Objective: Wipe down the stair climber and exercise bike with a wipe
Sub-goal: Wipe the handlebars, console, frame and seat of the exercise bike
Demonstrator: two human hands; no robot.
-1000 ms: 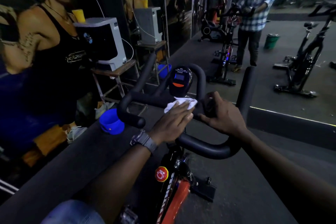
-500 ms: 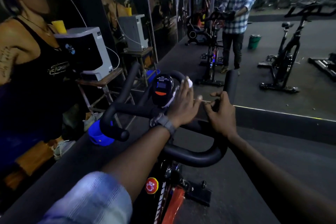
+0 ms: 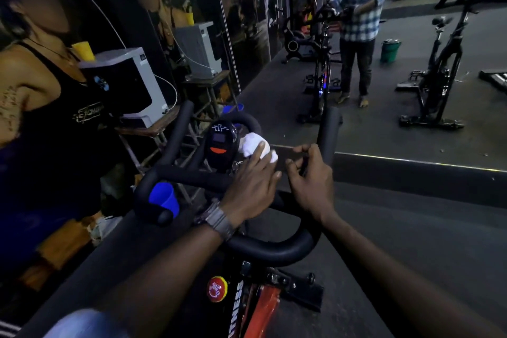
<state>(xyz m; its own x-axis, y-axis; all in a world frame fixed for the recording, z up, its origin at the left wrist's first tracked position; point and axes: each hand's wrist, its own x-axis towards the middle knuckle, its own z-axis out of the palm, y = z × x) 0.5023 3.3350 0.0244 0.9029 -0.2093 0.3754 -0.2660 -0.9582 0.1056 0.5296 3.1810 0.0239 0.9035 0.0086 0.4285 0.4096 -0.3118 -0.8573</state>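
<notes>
The exercise bike's black handlebar (image 3: 274, 251) loops in front of me, with a small black console (image 3: 220, 144) at its centre. My left hand (image 3: 251, 186), a watch on its wrist, presses a crumpled white wipe (image 3: 253, 145) against the right side of the console. My right hand (image 3: 312, 181) curls around the handlebar crossbar just right of the wipe, below the right upright grip (image 3: 327, 129). The red and black frame with a round red knob (image 3: 216, 289) shows below. No stair climber is in sight.
A mirror wall ahead reflects a person in a checked shirt (image 3: 360, 8), a green bucket (image 3: 390, 50) and other bikes (image 3: 436, 82). At left stand a grey-and-black machine on a stool (image 3: 129, 85), a poster wall and a blue cup (image 3: 164, 197). A raised floor ledge (image 3: 411, 170) runs across.
My left hand carried the wipe from the crossbar up to the console, then slid it down along the console's right side. The right hand stayed on the bar.
</notes>
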